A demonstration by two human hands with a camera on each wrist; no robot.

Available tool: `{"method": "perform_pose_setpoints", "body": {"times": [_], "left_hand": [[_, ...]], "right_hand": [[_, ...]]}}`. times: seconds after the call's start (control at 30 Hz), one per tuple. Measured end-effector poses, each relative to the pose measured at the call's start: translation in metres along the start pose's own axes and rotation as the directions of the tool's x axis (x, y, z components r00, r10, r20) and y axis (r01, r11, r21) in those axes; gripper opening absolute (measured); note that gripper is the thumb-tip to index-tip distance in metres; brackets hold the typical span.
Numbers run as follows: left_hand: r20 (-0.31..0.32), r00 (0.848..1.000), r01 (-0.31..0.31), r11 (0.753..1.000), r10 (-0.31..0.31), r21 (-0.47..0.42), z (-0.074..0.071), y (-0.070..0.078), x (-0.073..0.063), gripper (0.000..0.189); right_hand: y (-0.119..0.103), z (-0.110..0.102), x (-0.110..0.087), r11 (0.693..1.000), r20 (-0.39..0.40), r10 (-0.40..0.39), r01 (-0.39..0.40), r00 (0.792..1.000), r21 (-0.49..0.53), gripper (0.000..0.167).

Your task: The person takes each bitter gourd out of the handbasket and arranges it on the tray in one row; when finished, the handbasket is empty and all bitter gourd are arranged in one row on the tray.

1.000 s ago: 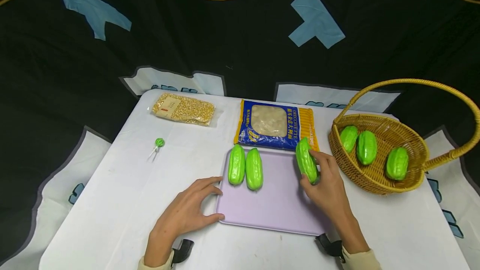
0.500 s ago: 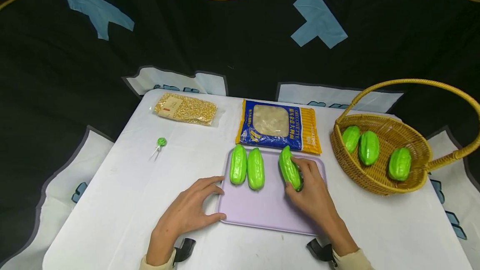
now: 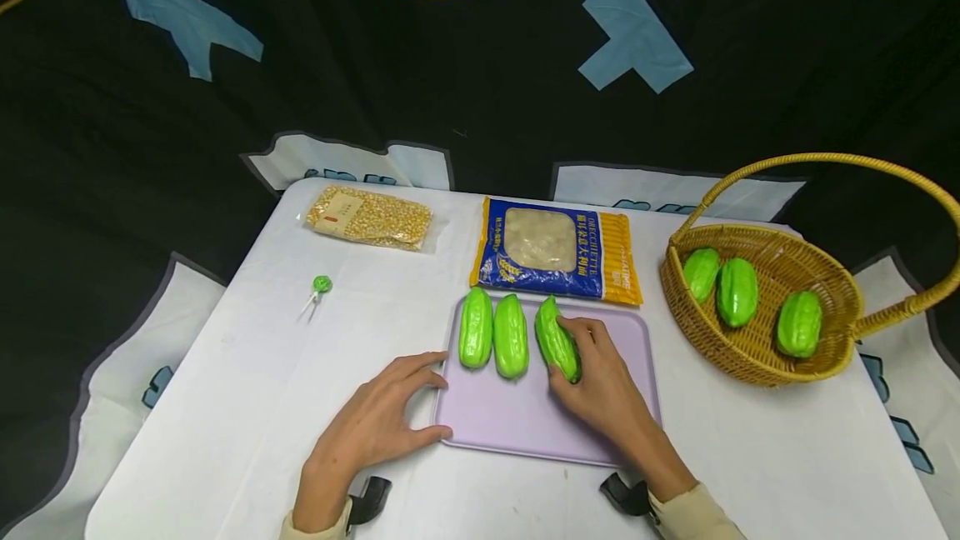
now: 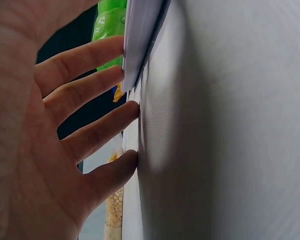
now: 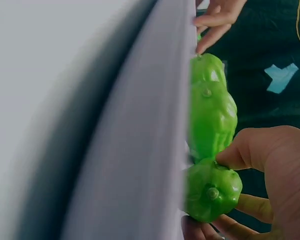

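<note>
My right hand [image 3: 600,377] pinches a glossy green ridged gourd [image 3: 557,340] between thumb and fingers, low over the lilac tray [image 3: 592,438]. In the right wrist view, the thumb is on one side of this gourd [image 5: 212,192] and the fingers are on the other. Two more gourds, a left one [image 3: 476,328] and a middle one [image 3: 511,337], lie side by side on the tray. At the tray's left edge my left hand [image 3: 375,415] is spread, fingertips right at the rim. The left wrist view shows those fingers [image 4: 97,127] extended.
A wicker basket [image 3: 738,365] with a tall handle stands at the right, holding 3 gourds. Behind the tray lies a blue and yellow pasta bag [image 3: 540,240]. Farther left are a bag of corn kernels [image 3: 375,217] and a green lollipop [image 3: 322,283].
My right hand has carried its gourd leftward across the tray, closer to the other two. The left hand stays at the tray's left edge.
</note>
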State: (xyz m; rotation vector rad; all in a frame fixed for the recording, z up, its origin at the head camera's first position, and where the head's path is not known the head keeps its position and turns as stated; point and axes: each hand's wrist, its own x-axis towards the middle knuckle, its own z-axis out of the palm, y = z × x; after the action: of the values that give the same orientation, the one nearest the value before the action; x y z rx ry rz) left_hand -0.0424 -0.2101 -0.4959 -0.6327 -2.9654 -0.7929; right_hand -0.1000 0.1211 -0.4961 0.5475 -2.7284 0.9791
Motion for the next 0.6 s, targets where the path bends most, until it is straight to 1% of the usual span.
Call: {"method": "perform_pose_setpoints", "body": {"times": [0.07, 0.23, 0.37, 0.6], "left_hand": [[0.001, 1.0, -0.002, 1.0, 0.002, -0.001, 0.0004, 0.0001, 0.0002, 0.054], [0.0, 1.0, -0.01, 1.0, 0.01, 0.001, 0.0011, 0.0004, 0.0007, 0.054], [-0.003, 1.0, -0.004, 1.0, 0.004, 0.001, 0.0004, 0.0009, 0.0, 0.054], [0.001, 1.0, 0.003, 1.0, -0.003, -0.004, -0.0007, 0.0003, -0.0004, 0.053]], "right_hand": [[-0.0014, 0.0018, 0.0006, 1.0, 0.003, -0.003, 0.003, 1.0, -0.003, 0.068], [-0.005, 0.0041, 0.0017, 1.0, 0.021, 0.024, -0.024, 0.999, 0.007, 0.068], [-0.0079, 0.0056, 0.0026, 0.999, 0.042, 0.032, -0.033, 0.999, 0.01, 0.071], [-0.0101, 0.0084, 0.0004, 1.0, 0.04, 0.004, -0.004, 0.999, 0.019, 0.07]]}}
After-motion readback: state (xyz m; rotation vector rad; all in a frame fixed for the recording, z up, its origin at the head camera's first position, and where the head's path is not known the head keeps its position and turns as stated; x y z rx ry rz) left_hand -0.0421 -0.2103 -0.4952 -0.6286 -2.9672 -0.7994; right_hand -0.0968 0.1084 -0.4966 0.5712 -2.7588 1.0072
